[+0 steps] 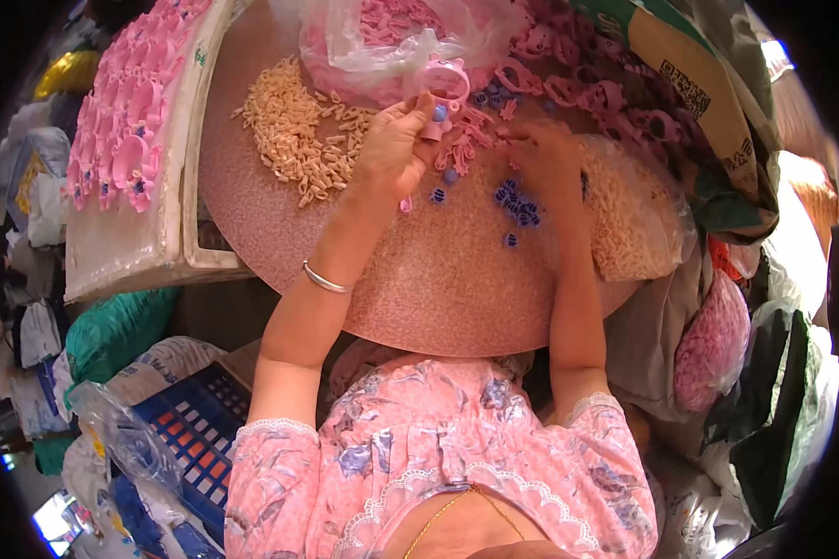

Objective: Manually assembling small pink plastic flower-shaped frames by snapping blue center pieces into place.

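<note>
Pink flowered dress (438,419) fills the near edge, with a speckled reddish tabletop (429,289) beyond it. Over the tabletop's far half, the left hand (396,144) pinches a pink ring-topped piece (460,84), right of a heap of cream pieces (294,130). Farther right, the right hand (550,154) bends beside small pink parts (466,140), with dark blue pieces (517,205) nearer; whether it grips anything, I cannot tell.

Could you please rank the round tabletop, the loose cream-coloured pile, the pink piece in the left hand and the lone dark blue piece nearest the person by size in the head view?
1. Round tabletop
2. Cream-coloured pile
3. Pink piece in the left hand
4. Lone dark blue piece
</note>
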The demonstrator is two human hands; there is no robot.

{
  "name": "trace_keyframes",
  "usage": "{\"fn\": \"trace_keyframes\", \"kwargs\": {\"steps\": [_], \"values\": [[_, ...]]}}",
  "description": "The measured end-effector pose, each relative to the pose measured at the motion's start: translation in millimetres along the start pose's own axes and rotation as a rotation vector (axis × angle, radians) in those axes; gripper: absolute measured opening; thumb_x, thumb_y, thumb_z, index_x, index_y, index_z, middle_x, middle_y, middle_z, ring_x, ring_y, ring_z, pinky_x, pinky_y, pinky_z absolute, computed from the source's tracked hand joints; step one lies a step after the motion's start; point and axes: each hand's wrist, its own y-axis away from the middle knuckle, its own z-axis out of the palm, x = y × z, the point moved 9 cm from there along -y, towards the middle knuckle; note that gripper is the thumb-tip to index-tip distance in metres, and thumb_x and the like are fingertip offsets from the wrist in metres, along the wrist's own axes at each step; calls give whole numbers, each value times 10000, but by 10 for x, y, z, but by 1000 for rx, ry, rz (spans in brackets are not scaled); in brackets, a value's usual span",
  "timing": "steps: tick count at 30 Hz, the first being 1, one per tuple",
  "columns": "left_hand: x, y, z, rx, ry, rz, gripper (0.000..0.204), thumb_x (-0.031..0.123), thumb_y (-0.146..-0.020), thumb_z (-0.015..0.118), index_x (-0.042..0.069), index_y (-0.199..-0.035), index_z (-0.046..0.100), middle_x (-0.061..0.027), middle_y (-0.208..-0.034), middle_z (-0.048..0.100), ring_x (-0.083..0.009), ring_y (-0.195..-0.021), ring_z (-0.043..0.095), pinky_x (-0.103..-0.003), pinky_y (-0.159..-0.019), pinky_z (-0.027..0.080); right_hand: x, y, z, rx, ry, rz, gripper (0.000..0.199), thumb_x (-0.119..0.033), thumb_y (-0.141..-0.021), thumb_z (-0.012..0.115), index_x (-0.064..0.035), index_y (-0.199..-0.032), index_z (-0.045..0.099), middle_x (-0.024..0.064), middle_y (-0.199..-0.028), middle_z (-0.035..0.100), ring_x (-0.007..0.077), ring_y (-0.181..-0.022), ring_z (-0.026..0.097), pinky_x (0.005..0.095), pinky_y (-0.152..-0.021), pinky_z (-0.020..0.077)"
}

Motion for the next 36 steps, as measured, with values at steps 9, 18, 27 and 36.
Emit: {"fn": "trace_keyframes", "kwargs": {"steps": [9,18,27,36], "values": [[-47,21,145,-188,216,-145,381,170,-936,531,-83,-1214,471,-208,-1132,594,-336,-1127,565,-486,-940,520,272,116,140,17,-119,183,153,-119,-795,681,-18,-899,634,98,-786,619,242,-720,607,332,-632,476],[-22,-9,152,-227,11,-5,319,189,-912,578,-41,-1132,560,-90,-926,633,-152,-790,607,-339,-831,540,153,245,532,-191,-1666,834,148,-95,-922,595,-51,-1056,552,34,-867,608,93,-716,587,222,-593,498],[-90,65,221,-169,-47,-92,370,232,-898,600,-28,-1159,561,-66,-897,638,-177,-857,640,-322,-828,556,23,60,283,2,-1398,469,139,-34,-893,611,-22,-1024,566,68,-945,652,142,-848,648,268,-768,553],[240,228,433,-289,-609,397,283,156,-940,571,-19,-1162,575,-52,-1007,646,-94,-905,612,-232,-824,513,14,53,135,57,-1261,525,160,29,-853,625,-15,-1003,598,41,-919,625,88,-780,599,216,-712,484]]}}
